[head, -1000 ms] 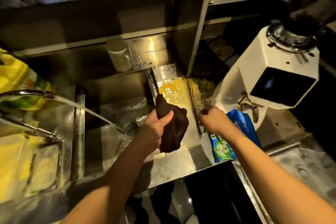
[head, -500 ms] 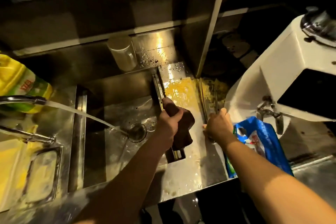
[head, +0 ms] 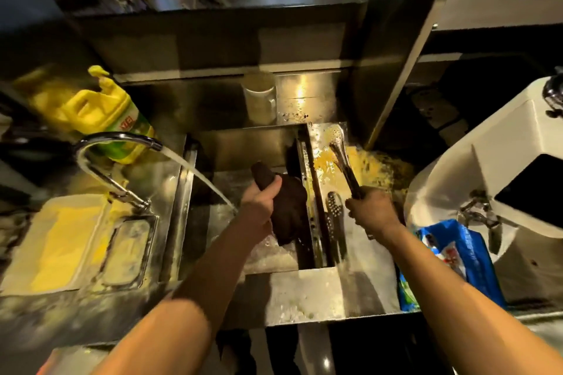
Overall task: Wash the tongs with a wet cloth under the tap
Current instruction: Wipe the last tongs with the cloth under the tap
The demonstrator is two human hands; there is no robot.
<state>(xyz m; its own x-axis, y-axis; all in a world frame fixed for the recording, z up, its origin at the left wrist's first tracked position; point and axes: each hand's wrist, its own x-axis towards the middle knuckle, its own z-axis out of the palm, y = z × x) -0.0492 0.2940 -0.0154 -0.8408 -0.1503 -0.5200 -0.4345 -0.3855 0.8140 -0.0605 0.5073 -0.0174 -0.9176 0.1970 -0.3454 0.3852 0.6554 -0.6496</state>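
Observation:
My right hand [head: 371,215] grips the handle end of the metal tongs [head: 342,158]. They point away from me over the steel counter, perforated tip up by the back wall. A second perforated metal arm [head: 333,213] shows just left of that hand, along the sink's right rim; I cannot tell whether it belongs to the tongs. Over the right side of the sink [head: 182,192], my left hand [head: 259,207] is closed on a dark brown cloth [head: 289,210]. The tap [head: 115,140] runs, and its stream [head: 207,181] lands just left of the cloth hand.
A yellow detergent bottle [head: 103,113] stands behind the tap, a glass mug [head: 259,97] behind the sink. At the right are a white machine [head: 487,192] and a blue packet [head: 457,256]. Yellow residue [head: 374,167] covers the counter under the tongs. A steel post rises beyond them.
My right hand has closed on the tongs and raised them off the counter. My left hand keeps the cloth over the sink. The view has tilted down and left.

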